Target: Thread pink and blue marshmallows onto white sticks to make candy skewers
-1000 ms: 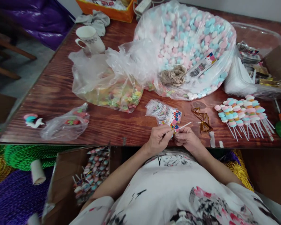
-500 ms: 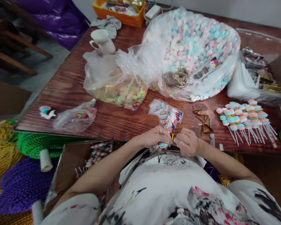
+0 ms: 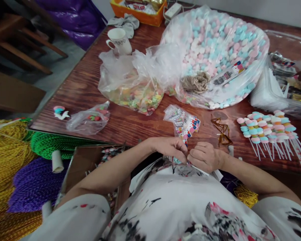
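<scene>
My left hand (image 3: pixel 168 147) and my right hand (image 3: pixel 205 156) are pressed together at the table's near edge, fingers curled round a candy skewer in a clear wrapper (image 3: pixel 177 161); its white stick pokes out below my right hand. Just beyond my fingers lies a small stack of printed wrapper bags (image 3: pixel 183 122). Gold twist ties (image 3: pixel 222 130) lie to the right of them. Further right sits a row of finished marshmallow skewers (image 3: pixel 267 125).
A big clear bag of pink, blue and white marshmallows (image 3: pixel 215 43) fills the table's far side, with a bag of colourful candies (image 3: pixel 137 97) beside it. A white mug (image 3: pixel 119 40) stands far left. A cardboard box of wrapped skewers (image 3: pixel 90 167) sits below the table edge.
Both hands have drawn back from above the table to its near edge, close to my body. The skewer's stick, which pointed up and right, now points down and right.
</scene>
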`<move>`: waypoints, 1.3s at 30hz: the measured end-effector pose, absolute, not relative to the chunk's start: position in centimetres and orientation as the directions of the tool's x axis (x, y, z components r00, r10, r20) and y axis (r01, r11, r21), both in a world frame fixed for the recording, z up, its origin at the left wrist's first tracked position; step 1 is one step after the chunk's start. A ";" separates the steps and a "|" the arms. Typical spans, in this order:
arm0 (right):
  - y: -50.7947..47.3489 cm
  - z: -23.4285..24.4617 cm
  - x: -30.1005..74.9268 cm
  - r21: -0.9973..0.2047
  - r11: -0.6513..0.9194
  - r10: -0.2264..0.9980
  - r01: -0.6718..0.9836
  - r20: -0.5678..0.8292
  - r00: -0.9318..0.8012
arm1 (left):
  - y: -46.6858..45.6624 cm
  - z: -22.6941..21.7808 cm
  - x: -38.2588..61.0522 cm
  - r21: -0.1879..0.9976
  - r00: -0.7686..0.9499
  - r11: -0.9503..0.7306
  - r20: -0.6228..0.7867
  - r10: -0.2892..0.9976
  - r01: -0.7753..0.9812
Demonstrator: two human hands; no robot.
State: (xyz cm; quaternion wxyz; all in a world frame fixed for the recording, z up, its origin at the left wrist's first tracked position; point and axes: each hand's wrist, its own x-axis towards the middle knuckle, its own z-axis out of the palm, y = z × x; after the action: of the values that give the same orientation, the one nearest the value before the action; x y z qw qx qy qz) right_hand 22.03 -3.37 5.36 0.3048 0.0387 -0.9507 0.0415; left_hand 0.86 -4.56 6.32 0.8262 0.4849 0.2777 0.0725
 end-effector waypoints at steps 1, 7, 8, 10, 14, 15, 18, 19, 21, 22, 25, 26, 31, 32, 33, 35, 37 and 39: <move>-3.4 5.5 22.0 -0.056 0.995 -0.034 -0.082 0.582 -0.813 | -4.0 6.5 0.3 0.869 0.832 0.469 -0.371 0.412 0.156; -3.6 5.5 21.8 -0.095 0.994 0.101 0.060 0.515 -0.851 | -1.3 8.8 -3.8 0.947 0.643 0.180 -0.314 0.699 0.266; -3.4 5.2 21.7 -0.093 0.990 0.137 0.105 0.495 -0.858 | -1.4 9.6 -3.8 0.955 0.569 0.085 -0.239 0.787 0.283; -2.7 4.9 21.4 -0.094 0.975 0.221 0.201 0.461 -0.860 | -2.5 11.4 -2.8 0.914 0.458 -0.167 -0.022 0.889 0.368; -0.1 7.0 20.9 -0.371 0.856 0.503 0.360 0.437 -0.746 | -5.9 12.2 1.4 0.561 0.691 -0.736 0.357 0.628 0.379; 0.4 7.9 20.8 -0.512 0.779 0.597 0.363 0.426 -0.680 | -6.3 11.5 2.2 0.502 0.775 -0.794 0.327 0.540 0.342; 0.4 10.0 20.5 -0.851 0.487 0.766 0.197 0.308 -0.564 | -5.6 9.1 2.5 0.579 0.684 -0.690 0.286 0.671 0.435; 0.0 10.0 20.2 -0.903 0.407 0.763 0.133 0.257 -0.593 | -4.9 8.6 2.1 0.679 0.568 -0.572 0.270 0.778 0.461; -0.5 8.9 19.6 -0.959 0.274 0.710 0.070 0.153 -0.687 | -3.8 8.3 1.0 0.836 0.366 -0.402 0.265 0.892 0.375; -0.7 8.0 19.3 -0.973 0.223 0.682 0.062 0.110 -0.723 | -3.5 8.5 0.6 0.870 0.305 -0.380 0.287 0.908 0.314; -0.2 6.2 18.9 -0.946 0.297 0.766 0.130 0.155 -0.623 | -3.8 8.8 0.2 0.855 0.177 -0.441 0.406 0.897 0.273; 0.1 6.1 18.9 -0.895 0.408 0.788 0.177 0.248 -0.564 | -4.2 8.6 0.3 0.865 0.111 -0.422 0.407 0.907 0.273; -1.0 7.7 18.8 -0.414 0.889 0.449 0.193 0.716 -0.534 | -6.8 6.8 1.1 0.964 0.133 -0.001 0.038 0.990 -0.265; -1.5 7.8 18.7 -0.358 0.917 0.393 0.177 0.735 -0.552 | -7.3 6.6 0.9 0.923 0.224 0.103 -0.018 0.974 -0.372; -2.0 7.6 18.5 -0.323 0.929 0.368 0.182 0.737 -0.566 | -7.8 6.4 0.5 0.871 0.297 0.190 -0.054 0.953 -0.452; -2.7 6.8 18.0 -0.271 0.945 0.326 0.184 0.720 -0.613 | -8.8 6.3 -0.8 0.774 0.364 0.297 -0.093 0.927 -0.559; -3.2 5.8 17.0 -0.223 0.970 0.224 0.097 0.666 -0.711 | -9.8 6.0 -2.7 0.707 0.354 0.340 -0.134 0.926 -0.620; -3.8 5.2 15.6 -0.175 0.984 0.076 -0.034 0.585 -0.808 | -11.1 5.5 -4.3 0.681 0.335 0.368 -0.189 0.923 -0.633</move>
State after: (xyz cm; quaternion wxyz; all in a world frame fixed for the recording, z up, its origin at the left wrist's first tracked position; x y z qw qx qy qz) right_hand 15.62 -3.80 5.20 0.3099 -0.0111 -0.9466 0.0886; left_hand -4.31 -11.15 5.47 0.7763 0.2542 0.2856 0.5012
